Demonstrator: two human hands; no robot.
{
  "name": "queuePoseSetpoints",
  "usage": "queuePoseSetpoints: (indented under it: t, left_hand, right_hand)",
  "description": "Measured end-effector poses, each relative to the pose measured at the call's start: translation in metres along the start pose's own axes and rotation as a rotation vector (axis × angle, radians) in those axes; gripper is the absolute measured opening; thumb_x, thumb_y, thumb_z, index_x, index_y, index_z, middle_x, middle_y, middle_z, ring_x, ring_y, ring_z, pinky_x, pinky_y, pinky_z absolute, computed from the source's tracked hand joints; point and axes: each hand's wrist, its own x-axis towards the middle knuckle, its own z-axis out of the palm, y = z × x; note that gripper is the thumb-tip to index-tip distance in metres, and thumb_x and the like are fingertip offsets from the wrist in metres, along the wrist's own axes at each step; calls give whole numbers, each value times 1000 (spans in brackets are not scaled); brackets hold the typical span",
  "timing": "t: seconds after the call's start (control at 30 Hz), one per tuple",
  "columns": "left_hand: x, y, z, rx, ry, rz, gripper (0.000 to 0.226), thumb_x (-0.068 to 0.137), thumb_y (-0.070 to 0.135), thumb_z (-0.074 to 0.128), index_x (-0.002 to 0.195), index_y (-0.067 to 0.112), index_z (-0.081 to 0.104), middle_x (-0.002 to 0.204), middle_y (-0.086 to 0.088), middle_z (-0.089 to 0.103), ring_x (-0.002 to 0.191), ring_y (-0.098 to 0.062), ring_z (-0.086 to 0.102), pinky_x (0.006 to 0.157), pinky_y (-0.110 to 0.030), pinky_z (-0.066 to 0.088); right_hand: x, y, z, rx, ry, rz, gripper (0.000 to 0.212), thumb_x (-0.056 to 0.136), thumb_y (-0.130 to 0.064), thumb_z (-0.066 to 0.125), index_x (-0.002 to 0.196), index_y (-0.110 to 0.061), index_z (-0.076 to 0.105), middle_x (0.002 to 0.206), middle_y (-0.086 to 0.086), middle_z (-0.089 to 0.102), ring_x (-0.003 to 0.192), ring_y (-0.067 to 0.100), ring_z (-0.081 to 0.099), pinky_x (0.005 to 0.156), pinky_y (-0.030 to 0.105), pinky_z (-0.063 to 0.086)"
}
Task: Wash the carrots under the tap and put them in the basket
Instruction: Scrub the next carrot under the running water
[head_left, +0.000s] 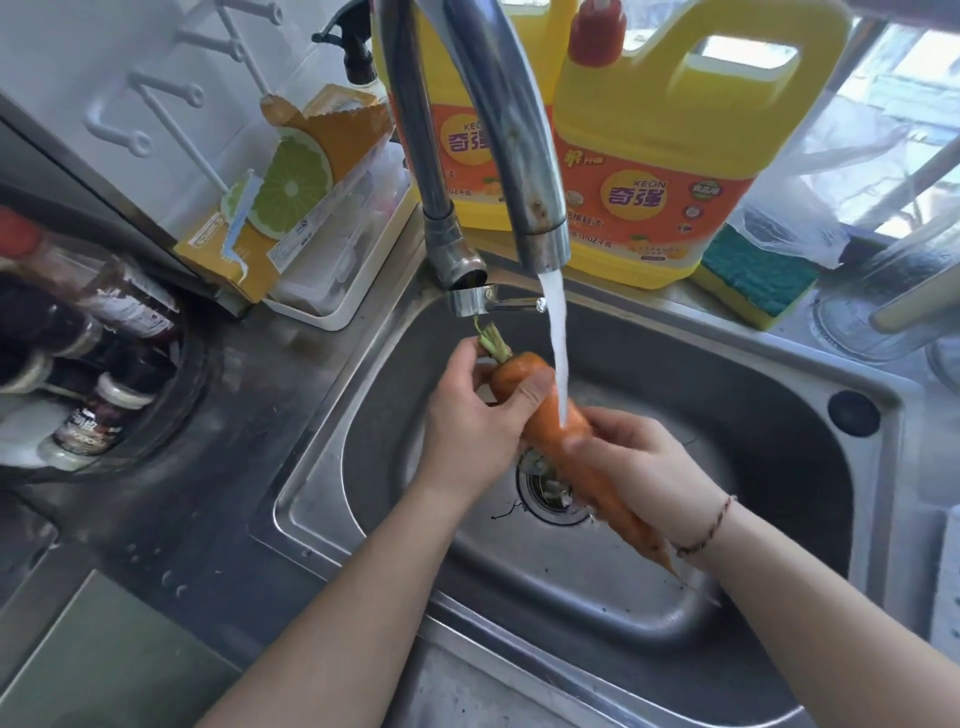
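Head view, nearest first: left hand (470, 421) curled round the thick top of the carrot (563, 447), thumb pressed on its shoulder; right hand (644, 467) wrapped round its middle, tip pointing toward the near edge of the sink (779, 613). Held over the drain (550, 493), under the water stream (558, 353) from the tap (519, 156). Farther back, on the counter's far edge: two yellow detergent jugs (675, 156), sponge (753, 275).
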Motion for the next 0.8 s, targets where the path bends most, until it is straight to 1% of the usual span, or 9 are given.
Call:
queuePoseSetpoints:
  t: [0.1,0.17,0.23,0.27,0.37,0.47,0.57,0.7,0.8]
  left_hand:
    - [-2,-2,0,33,-49,21,47,74,60,72,105,26,61,99,8,69,96,-19,70,77,-50,60]
    - [-1,-2,-3,-114,-121,-82,32,86,38,74,110,21,62,107,-5,71,100,-25,71,75,-46,62]
    - [0,0,-9,-226,-190,-153,14,96,13,62,109,14,62,101,-6,72,89,-22,72,69,-38,62]
    - [0,1,-14,-259,-232,-158,14,97,8,57,108,14,62,95,-3,73,82,-19,72,66,-34,61]
    - [0,3,-25,-295,-351,-113,16,92,8,62,106,15,65,89,2,73,79,-21,71,63,-32,60]
    - [-2,6,-26,-272,-434,-96,29,83,9,68,111,14,64,102,-2,72,88,-27,68,64,-35,60]
    - [-4,6,-21,-250,-411,-108,31,77,11,65,108,18,67,101,-2,72,84,-24,68,63,-34,60]
    - [-10,7,-11,-245,-318,-151,26,70,13,63,92,24,68,83,7,72,75,-16,70,59,-32,58]
    - [-11,7,-4,-222,-262,-173,23,69,15,61,89,23,69,82,6,73,77,-20,70,64,-39,62]
  right_hand:
    - [0,1,6,-231,132,-51,44,88,-59,60,87,-16,68,62,-1,61,51,11,50,49,30,43]
    - [-1,0,5,-280,141,-78,47,87,-62,55,83,-17,67,58,-3,60,49,10,50,47,27,42]
    - [-3,0,-1,-227,96,-94,47,88,-61,58,84,-15,67,56,-4,57,49,11,49,47,28,42]
    - [-4,1,-4,-179,56,-93,49,86,-63,60,86,-15,67,58,-1,58,51,13,51,47,29,42]
    - [-7,5,-13,-73,-71,-63,57,73,-72,61,96,-20,69,81,18,68,59,24,56,54,37,46]
    - [-12,10,-18,40,-127,-32,60,67,-72,65,99,-22,70,84,19,66,61,29,53,56,40,42]
    - [-15,11,-18,3,-119,-38,61,66,-74,64,98,-23,70,80,15,67,59,28,54,54,37,43]
    - [-20,9,-17,-126,-47,-87,55,70,-74,59,91,-24,69,79,18,67,53,21,55,49,32,45]
    - [-22,8,-15,-178,28,-102,53,72,-73,56,89,-24,69,72,11,68,49,15,54,46,28,44]
